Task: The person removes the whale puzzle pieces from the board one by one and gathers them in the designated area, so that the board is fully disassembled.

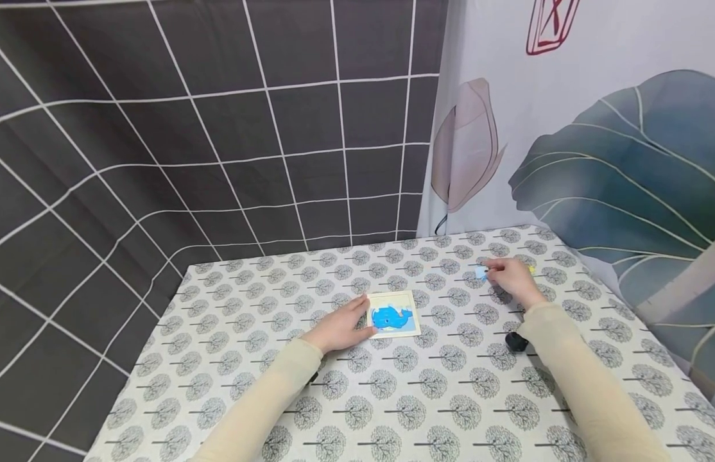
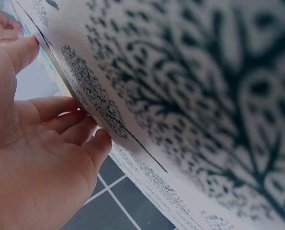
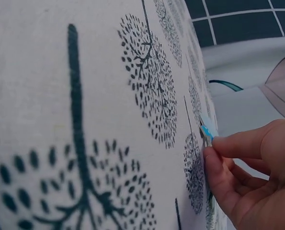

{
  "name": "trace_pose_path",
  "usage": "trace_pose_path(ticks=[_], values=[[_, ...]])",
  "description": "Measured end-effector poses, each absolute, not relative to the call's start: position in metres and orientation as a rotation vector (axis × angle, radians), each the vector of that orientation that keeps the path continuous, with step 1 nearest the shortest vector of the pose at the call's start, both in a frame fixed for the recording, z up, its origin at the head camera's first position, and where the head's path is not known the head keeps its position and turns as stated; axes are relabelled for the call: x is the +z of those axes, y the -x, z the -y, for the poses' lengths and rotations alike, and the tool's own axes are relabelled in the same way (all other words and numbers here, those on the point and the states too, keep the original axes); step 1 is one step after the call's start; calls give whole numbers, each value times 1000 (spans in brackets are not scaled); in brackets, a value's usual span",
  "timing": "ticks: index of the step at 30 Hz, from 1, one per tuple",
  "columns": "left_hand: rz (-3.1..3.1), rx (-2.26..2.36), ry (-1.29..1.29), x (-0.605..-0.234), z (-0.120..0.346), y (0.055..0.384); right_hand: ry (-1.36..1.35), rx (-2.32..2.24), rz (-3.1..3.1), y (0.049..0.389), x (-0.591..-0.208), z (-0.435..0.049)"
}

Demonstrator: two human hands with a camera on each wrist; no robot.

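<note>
We look down on a desk (image 1: 363, 369) spread with a white cloth printed with grey trees. Around its middle, nearer the far edge than the near one, lies a pale frame (image 1: 392, 299) with a blue whale (image 1: 389, 316) inside. Towards the far right corner, a person's right hand (image 1: 512, 279) pinches a small light-blue piece (image 1: 481, 273) between thumb and forefinger, the gap narrow

To handle the piece well, we would suggest a light pinch by its rim, with a level lift so that its thin edge does not catch the cloth. The left hand (image 1: 339, 326) should press the frame gently, its fingers clear of the picture, so that the frame does not slide

As for where things lie, the light-blue piece is right at the right fingertips, jutting from them towards the desk's left edge; we cannot tell whether it touches the cloth. The frame is well apart from those fingers, nearer the middle. The left thumb and fingers, set fairly wide, curve against its left side and hold it there, thumb at the near corner, forefinger at the far one. A bit of yellow (image 1: 532, 269) shows just beyond the right hand, towards the desk's right edge
</note>
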State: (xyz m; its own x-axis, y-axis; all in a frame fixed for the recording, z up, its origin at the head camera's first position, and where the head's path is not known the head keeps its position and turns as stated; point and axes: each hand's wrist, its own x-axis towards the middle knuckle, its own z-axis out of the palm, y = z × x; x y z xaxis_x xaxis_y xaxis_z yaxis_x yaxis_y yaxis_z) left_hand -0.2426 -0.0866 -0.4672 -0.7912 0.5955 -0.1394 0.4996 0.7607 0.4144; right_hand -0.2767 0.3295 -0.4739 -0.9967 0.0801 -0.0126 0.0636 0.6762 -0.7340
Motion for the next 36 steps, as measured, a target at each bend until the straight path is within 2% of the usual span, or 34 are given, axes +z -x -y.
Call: trace_pose_path(ticks=[15, 36], values=[[-2692, 512, -854, -469, 87, 242, 123, 1083, 2974, 285, -461, -325], [-2689, 528, -864, -467, 86, 243, 184, 979, 2968, 283, -463, -314]])
